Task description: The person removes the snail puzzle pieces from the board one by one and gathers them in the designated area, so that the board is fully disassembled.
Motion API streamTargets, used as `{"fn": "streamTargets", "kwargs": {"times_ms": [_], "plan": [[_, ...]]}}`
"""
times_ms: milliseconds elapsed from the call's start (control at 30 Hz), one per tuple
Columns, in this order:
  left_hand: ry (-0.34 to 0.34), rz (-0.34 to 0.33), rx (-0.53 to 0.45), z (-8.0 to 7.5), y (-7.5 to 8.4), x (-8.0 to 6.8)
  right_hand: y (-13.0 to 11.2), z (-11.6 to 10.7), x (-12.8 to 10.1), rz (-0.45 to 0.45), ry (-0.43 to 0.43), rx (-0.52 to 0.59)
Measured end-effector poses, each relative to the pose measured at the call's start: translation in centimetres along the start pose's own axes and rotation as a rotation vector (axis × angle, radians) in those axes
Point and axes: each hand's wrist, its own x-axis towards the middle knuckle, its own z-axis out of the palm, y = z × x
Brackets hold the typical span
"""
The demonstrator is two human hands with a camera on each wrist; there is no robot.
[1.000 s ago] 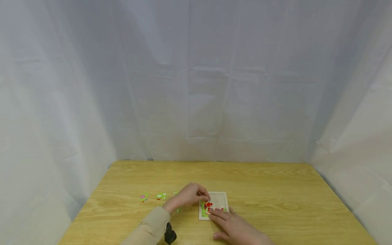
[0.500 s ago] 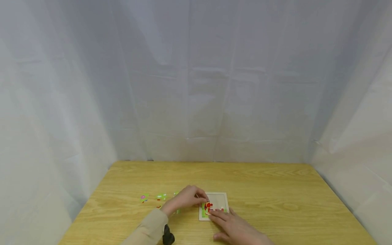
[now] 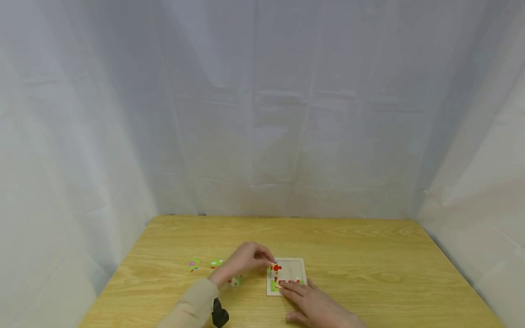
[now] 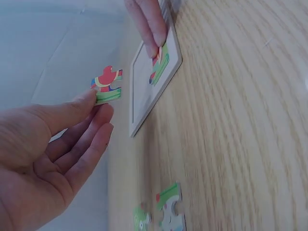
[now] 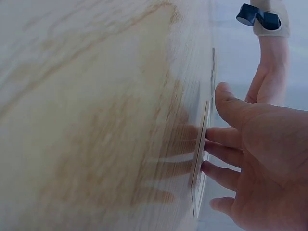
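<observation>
My left hand (image 3: 245,260) pinches a jigsaw puzzle piece (image 4: 107,83) between thumb and fingers. Red, yellow and green print covers the piece, which is raised above the table in the left wrist view. Just beyond it lies a pale square puzzle tray (image 3: 293,269). Along the tray's near edge sit joined green and red pieces (image 4: 160,67). My right hand (image 3: 315,301) rests its extended fingertips on those pieces, covering part of them. Seen from the right wrist, the right thumb (image 5: 228,101) stands away from the tray.
Loose puzzle pieces lie on the wooden table (image 3: 369,264) left of the tray, among them one with a pink spot (image 3: 192,263) and a green and white one (image 3: 235,281). A pale curtain (image 3: 279,136) surrounds the table at the back and sides.
My left hand has moved slightly left and away from me, carrying the red piece up from the row near the right fingertips. The right hand stays in place.
</observation>
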Motion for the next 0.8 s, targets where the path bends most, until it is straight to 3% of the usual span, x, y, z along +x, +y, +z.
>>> {"fn": "streamTargets", "kwargs": {"times_ms": [167, 367, 800], "plan": [[0.028, -0.002, -0.061, -1.1, -0.4, -0.7, 0.2, 0.2, 0.2, 0.017, -0.012, -0.006], [0.086, 0.006, -0.055, -2.4, -1.3, -1.9, 0.2, 0.5, 0.2, 0.003, 0.007, -0.022], [0.160, -0.041, -0.057, -5.3, -3.6, -5.2, 0.0, 0.4, 0.2, -0.026, 0.044, -0.049]]}}
